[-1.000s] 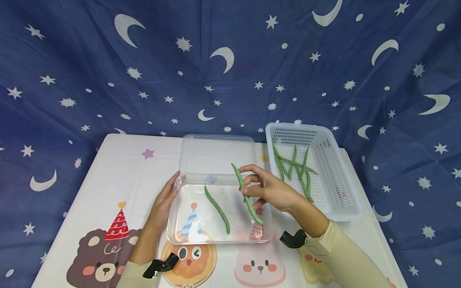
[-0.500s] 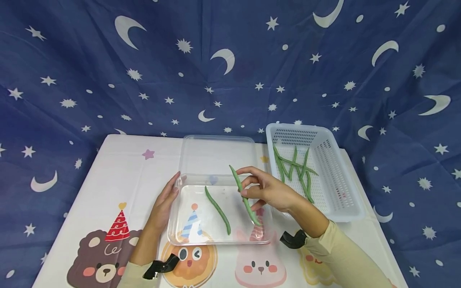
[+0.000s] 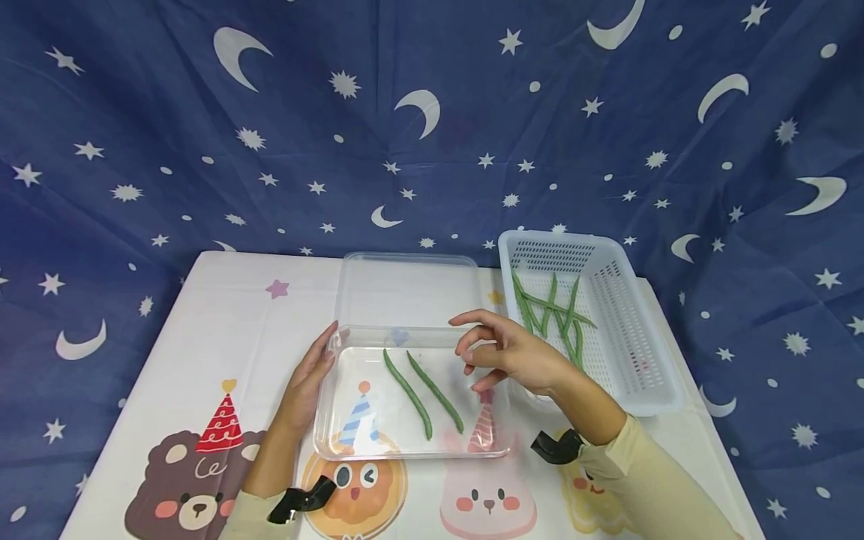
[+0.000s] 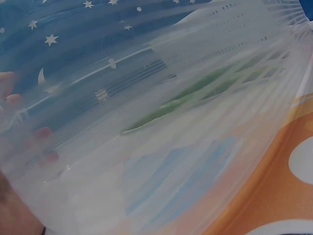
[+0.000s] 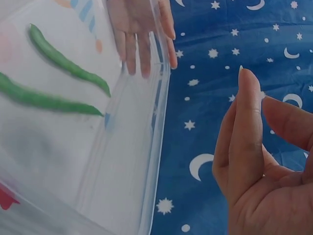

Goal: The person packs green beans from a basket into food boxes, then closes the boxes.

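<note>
Counting what lies before me: two green beans in the clear tray [image 3: 337,442], and a bunch of beans [image 3: 553,315] in the white basket [image 3: 648,352] that cross one another too much for a sure count, about six. The left bean [image 3: 408,391] and the right bean [image 3: 435,391] lie side by side on the tray floor, slanting the same way, close but not touching. One clear lid [image 3: 405,289] lies flat just behind the tray.

My left hand [image 3: 305,386] rests flat against the tray's left wall, fingers straight and together, holding nothing. My right hand [image 3: 513,356] hovers over the tray's right edge, fingers loosely spread and relaxed, empty; the nearest bean is a little to its left, apart from it.

In the left wrist view the tray wall fills nearly everything, and the beans show only as blurred green streaks [image 4: 186,98] through the plastic. In the right wrist view both beans are cut off at the left edge, and my left fingers [image 5: 139,34] show through the far wall. My right wrist hides part of the basket's near left corner.

The tray sits on a white tablecloth [image 3: 202,330] printed with cartoon animals and party hats; the basket stands to its right, just behind my right hand. A blue cloth with stars and moons [image 3: 270,150] hangs behind.
</note>
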Demonstrator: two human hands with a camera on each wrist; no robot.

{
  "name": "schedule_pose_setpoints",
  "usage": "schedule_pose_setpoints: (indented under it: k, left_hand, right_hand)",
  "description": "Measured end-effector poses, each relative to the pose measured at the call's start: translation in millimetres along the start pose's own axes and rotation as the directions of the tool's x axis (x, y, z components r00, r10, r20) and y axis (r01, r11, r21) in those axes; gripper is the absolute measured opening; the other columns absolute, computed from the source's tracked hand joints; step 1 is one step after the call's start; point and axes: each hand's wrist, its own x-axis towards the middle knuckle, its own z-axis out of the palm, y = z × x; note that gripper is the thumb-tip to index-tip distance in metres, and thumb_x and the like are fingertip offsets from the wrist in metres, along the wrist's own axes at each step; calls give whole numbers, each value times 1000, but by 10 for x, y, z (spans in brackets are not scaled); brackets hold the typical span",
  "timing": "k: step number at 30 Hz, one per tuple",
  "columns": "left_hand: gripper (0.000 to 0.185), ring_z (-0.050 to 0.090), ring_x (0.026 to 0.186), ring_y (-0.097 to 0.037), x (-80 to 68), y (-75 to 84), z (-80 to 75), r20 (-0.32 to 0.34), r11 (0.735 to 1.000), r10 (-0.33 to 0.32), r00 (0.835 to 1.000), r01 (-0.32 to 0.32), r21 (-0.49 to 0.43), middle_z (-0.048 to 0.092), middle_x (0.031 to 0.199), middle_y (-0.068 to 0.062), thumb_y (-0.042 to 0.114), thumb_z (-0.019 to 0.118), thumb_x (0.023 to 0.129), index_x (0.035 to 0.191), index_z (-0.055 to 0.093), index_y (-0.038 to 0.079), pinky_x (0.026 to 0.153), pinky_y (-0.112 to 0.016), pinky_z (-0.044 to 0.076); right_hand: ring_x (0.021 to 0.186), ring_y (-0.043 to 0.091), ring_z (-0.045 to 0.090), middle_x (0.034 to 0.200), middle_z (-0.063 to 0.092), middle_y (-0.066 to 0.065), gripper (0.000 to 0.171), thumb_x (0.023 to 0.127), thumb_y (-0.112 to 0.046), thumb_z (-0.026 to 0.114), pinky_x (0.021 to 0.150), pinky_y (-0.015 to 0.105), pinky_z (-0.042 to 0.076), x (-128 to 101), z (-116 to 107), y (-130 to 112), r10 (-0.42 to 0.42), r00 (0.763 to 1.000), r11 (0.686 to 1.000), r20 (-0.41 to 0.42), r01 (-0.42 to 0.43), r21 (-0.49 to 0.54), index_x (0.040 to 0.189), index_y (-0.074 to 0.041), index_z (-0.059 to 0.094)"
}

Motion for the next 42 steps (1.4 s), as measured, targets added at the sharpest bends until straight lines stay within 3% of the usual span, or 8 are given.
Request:
schedule_pose_setpoints:
  k: [9, 18, 24, 30, 36, 42]
  left_hand:
    - [54, 5, 161, -26, 0, -2, 11, -16, 1000, 6, 1000, -6, 28, 18, 172, -1, 30, 41, 110, 162, 28, 27, 127, -60, 5]
    - [55, 3, 160, -28, 6, 3, 41, 10, 1000, -1, 1000, 1, 7, 16, 173, -3, 30, 41, 110, 163, 26, 26, 127, -59, 4]
    - [55, 4, 160, -28, 0, 6, 23, -10, 1000, -3, 1000, 3, 22, 17, 172, -2, 31, 41, 110, 163, 28, 27, 126, -60, 5]
    - [54, 4, 160, -27, 1, -1, 15, -12, 1000, -8, 1000, 8, 10, 18, 172, -2, 31, 41, 110, 162, 28, 28, 126, -60, 4]
    - [54, 4, 160, -29, 1, -2, 21, -17, 1000, -13, 1000, 13, 12, 17, 172, -1, 30, 40, 110, 162, 28, 29, 125, -64, 5]
    - [54, 6, 160, -30, 15, -1, 2, -3, 1000, -19, 1000, 19, -3, 16, 172, -1, 31, 40, 110, 163, 27, 29, 125, -65, 8]
  right_hand:
    - [91, 25, 68, 112, 63, 7, 52, 101, -9, 63, 81, 45, 63, -136, -242, -99, -30, 997, 999, -66, 32, 22, 149, -10, 43]
    - [88, 16, 71, 109, 69, 1, 42, 102, -3, 59, 83, 38, 63, -319, -796, -284, -97, 987, 991, -130, 107, 79, 143, -7, 48]
    - [92, 16, 73, 109, 71, -1, 45, 103, -2, 56, 86, 35, 62, -337, -1103, -313, -125, 978, 984, -169, 143, 102, 147, -1, 42]
    - [95, 18, 73, 108, 71, -1, 50, 103, -4, 59, 87, 33, 61, -264, -1283, -239, -53, 969, 989, -242, 85, 123, 148, 0, 39]
    - [103, 13, 72, 113, 72, -6, 62, 102, -15, 63, 92, 30, 59, -77, -1522, -80, 57, 950, 998, -308, -48, 36, 154, 2, 33]
    - [106, 14, 72, 116, 70, -6, 62, 99, -16, 68, 102, 42, 55, 115, -1750, 103, 89, 935, 995, -344, -100, -14, 151, 1, 39]
